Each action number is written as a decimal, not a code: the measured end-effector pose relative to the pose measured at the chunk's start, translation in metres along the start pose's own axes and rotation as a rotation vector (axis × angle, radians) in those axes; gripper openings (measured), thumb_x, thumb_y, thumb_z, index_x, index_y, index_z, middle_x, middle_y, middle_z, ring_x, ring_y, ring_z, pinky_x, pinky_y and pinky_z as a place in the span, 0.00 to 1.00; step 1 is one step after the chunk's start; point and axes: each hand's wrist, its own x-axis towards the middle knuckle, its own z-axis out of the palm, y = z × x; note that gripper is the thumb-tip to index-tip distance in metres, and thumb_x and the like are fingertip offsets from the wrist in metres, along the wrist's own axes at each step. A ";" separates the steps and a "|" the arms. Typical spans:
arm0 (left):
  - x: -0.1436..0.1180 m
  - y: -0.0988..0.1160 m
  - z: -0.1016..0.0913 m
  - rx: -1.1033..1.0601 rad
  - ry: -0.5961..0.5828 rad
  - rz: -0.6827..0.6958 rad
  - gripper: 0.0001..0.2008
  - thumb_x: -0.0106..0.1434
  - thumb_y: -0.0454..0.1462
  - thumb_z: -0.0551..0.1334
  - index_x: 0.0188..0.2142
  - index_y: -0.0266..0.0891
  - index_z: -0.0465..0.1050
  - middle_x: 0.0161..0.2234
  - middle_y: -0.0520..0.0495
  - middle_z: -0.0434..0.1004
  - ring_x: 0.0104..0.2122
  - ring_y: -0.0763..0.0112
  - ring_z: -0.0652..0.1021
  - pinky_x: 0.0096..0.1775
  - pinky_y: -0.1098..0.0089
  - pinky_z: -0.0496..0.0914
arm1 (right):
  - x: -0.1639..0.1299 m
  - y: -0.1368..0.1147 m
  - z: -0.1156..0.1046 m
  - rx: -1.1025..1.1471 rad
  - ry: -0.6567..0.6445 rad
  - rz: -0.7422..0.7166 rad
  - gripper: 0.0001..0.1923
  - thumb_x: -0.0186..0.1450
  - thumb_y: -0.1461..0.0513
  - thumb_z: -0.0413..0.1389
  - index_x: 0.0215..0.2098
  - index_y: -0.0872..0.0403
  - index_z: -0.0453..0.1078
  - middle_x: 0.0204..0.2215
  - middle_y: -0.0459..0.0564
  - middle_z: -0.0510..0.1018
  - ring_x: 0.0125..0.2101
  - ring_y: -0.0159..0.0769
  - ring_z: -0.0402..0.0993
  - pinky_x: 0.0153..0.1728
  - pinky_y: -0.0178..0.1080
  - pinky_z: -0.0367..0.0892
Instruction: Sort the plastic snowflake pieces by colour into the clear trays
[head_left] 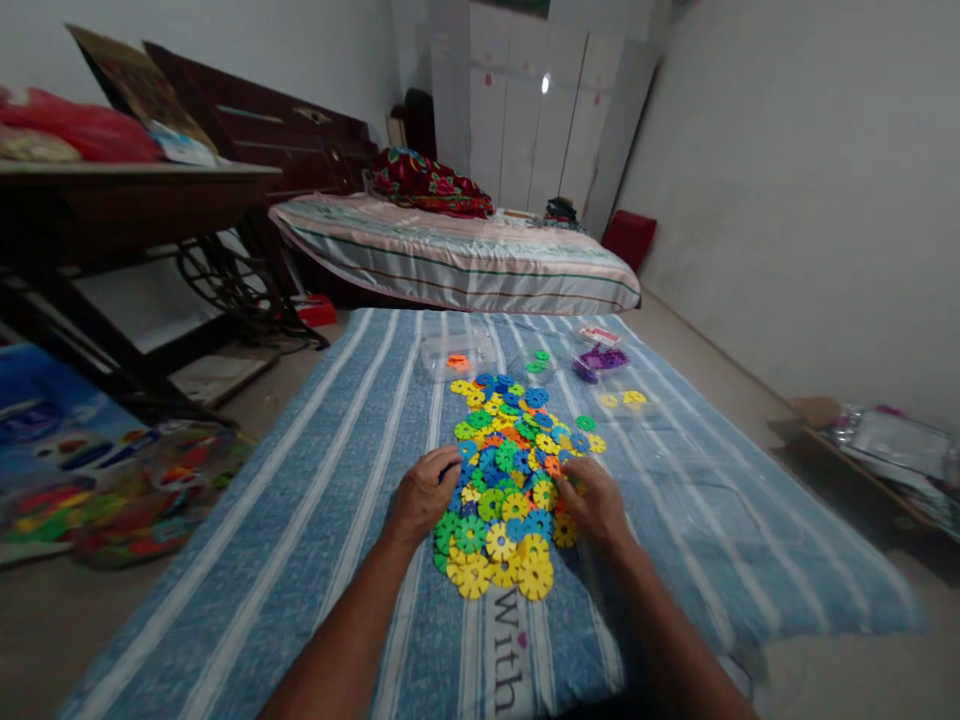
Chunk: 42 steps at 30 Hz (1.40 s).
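- On the blue striped cloth (315, 520) spread over the floor: a heap of flat, notched plastic discs (510, 470) in yellow, green, blue and orange, lying roughly in the middle.
- At the heap's near left edge: left hand (426, 492), palm down, fingers (444, 462) loosely curled and resting against the discs; no single piece visibly gripped.
- At the heap's near right edge: right hand (598, 502), palm down, fingers bent onto the discs; whether any disc is pinched cannot be told.
- Between the two hands: mostly yellow and green discs, touching both.
- Beyond the heap, toward the bed: a row of clear bags, well apart from the hands.
- In the left clear bag (457, 355): a few orange discs.
- In the next clear bag (537, 360): a few green discs.
- In the purple-filled bag (600, 358): purple discs, under a small label.
- Nearer, to the right: a few yellow discs (626, 399) in what looks like another clear bag, its edges hard to make out.
- Behind the cloth: a striped bed (465, 260) with a red patterned bundle (427, 182) on it.
- At far left: a dark table (127, 200) with red things on top, and colourful packaging (90, 480) on the floor.
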 end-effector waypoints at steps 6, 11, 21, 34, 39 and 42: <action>-0.001 0.003 -0.003 -0.035 -0.014 -0.012 0.13 0.62 0.41 0.56 0.39 0.42 0.78 0.46 0.45 0.81 0.48 0.63 0.78 0.54 0.60 0.71 | -0.017 0.001 0.005 -0.072 0.054 -0.024 0.10 0.62 0.62 0.52 0.38 0.52 0.73 0.40 0.53 0.77 0.43 0.42 0.72 0.46 0.43 0.67; -0.002 0.002 -0.003 -0.034 -0.024 -0.032 0.14 0.62 0.41 0.56 0.39 0.40 0.79 0.46 0.43 0.81 0.49 0.61 0.78 0.55 0.60 0.71 | -0.015 0.000 0.008 -0.109 0.084 -0.036 0.10 0.62 0.63 0.51 0.40 0.52 0.73 0.41 0.53 0.76 0.44 0.42 0.71 0.46 0.42 0.67; -0.004 0.005 -0.002 -0.011 -0.020 -0.014 0.12 0.60 0.41 0.57 0.37 0.41 0.78 0.47 0.44 0.80 0.48 0.62 0.78 0.55 0.60 0.71 | -0.017 -0.001 0.007 -0.105 0.112 -0.055 0.10 0.63 0.63 0.51 0.39 0.52 0.74 0.42 0.54 0.77 0.44 0.41 0.71 0.46 0.43 0.67; -0.003 0.002 -0.002 -0.022 -0.016 -0.028 0.12 0.59 0.42 0.58 0.36 0.43 0.78 0.46 0.47 0.81 0.48 0.61 0.78 0.55 0.61 0.70 | -0.033 0.001 -0.003 -0.010 0.252 -0.026 0.10 0.65 0.59 0.52 0.38 0.51 0.74 0.42 0.55 0.78 0.46 0.43 0.73 0.48 0.49 0.70; -0.003 0.001 -0.003 -0.020 -0.026 -0.037 0.12 0.59 0.42 0.58 0.37 0.42 0.78 0.47 0.45 0.80 0.48 0.60 0.79 0.55 0.60 0.71 | -0.053 -0.006 -0.010 -0.123 0.118 -0.122 0.11 0.63 0.56 0.57 0.42 0.51 0.75 0.48 0.57 0.75 0.51 0.47 0.71 0.51 0.51 0.68; -0.003 0.001 -0.004 -0.023 -0.030 -0.032 0.12 0.59 0.42 0.58 0.37 0.43 0.78 0.47 0.46 0.81 0.48 0.61 0.78 0.55 0.60 0.71 | -0.061 -0.007 -0.012 -0.161 0.054 -0.141 0.17 0.62 0.54 0.59 0.47 0.50 0.74 0.52 0.58 0.73 0.54 0.51 0.68 0.53 0.54 0.67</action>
